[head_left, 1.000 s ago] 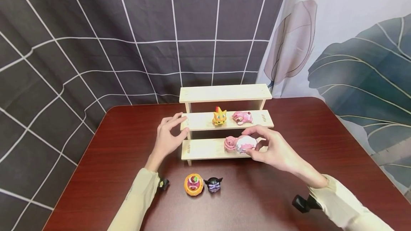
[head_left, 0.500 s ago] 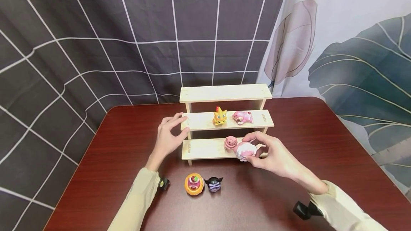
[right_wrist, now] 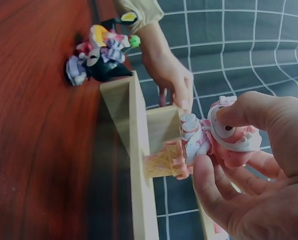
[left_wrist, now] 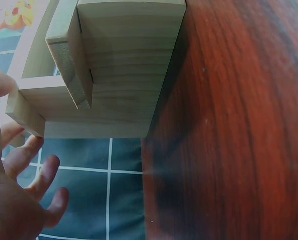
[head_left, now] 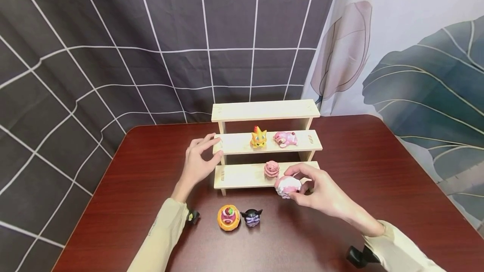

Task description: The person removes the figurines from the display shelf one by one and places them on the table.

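My right hand (head_left: 317,190) pinches a pink-and-white figurine (head_left: 288,187) between thumb and fingers, at the front edge of the bottom tier. The right wrist view shows the figurine's white-trimmed head (right_wrist: 234,127) and pale legs. Beside it on that tier stands a pink swirl-topped figurine (head_left: 271,169), whose lower part has a waffle pattern in the right wrist view. At the left end of the three-tier wooden display shelf (head_left: 238,176), my left hand (head_left: 198,156) grips the middle board, thumb at the front and fingers behind.
On the middle tier sit a yellow cat-like figurine (head_left: 259,137) and a pink lying figurine (head_left: 285,138). An orange round figurine (head_left: 228,217) and a black-and-purple figurine (head_left: 252,217) stand on the table (head_left: 151,146) before the shelf. A grid-patterned curtain (head_left: 170,53) hangs behind.
My right hand has drawn the pink-and-white figurine down toward me, away from the swirl-topped one, which now shows fully. The left hand keeps its place on the shelf.
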A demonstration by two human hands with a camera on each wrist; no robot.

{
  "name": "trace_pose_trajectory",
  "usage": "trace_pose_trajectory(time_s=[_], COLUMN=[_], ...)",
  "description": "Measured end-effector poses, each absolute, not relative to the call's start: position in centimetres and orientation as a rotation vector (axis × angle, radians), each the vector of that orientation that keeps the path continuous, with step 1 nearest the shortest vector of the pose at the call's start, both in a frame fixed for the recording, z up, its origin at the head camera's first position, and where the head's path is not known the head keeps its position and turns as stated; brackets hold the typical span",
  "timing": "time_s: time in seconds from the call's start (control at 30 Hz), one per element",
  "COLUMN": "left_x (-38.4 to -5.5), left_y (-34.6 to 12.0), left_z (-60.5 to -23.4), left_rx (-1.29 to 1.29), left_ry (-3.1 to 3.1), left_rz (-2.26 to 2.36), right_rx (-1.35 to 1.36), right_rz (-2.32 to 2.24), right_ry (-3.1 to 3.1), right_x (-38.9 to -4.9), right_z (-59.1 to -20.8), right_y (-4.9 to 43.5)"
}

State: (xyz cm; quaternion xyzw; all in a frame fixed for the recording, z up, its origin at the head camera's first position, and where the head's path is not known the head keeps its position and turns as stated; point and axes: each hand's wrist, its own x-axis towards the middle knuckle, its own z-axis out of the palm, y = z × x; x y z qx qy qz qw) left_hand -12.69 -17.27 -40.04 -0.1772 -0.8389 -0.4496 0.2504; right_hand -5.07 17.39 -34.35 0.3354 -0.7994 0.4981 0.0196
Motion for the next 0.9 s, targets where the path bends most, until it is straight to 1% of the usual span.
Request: trace_pose_trajectory(time_s=[0.5,0.9], left_x=[-12.7,-12.7], left_y=[-17.2,-17.3], left_z=[-40.0,-40.1], left_rx=[-0.473,-0.476], left_ry=[-2.293,-2.288], left_rz=[-1.231,-1.233], right_rx=[1.031,1.065], right_rz=[1.522,1.603], right_ry=[-2.549,-2.552], right_x=[-4.2,-3.7], right_z=[-36.1,-37.4], right_y=[16.8,16.2])
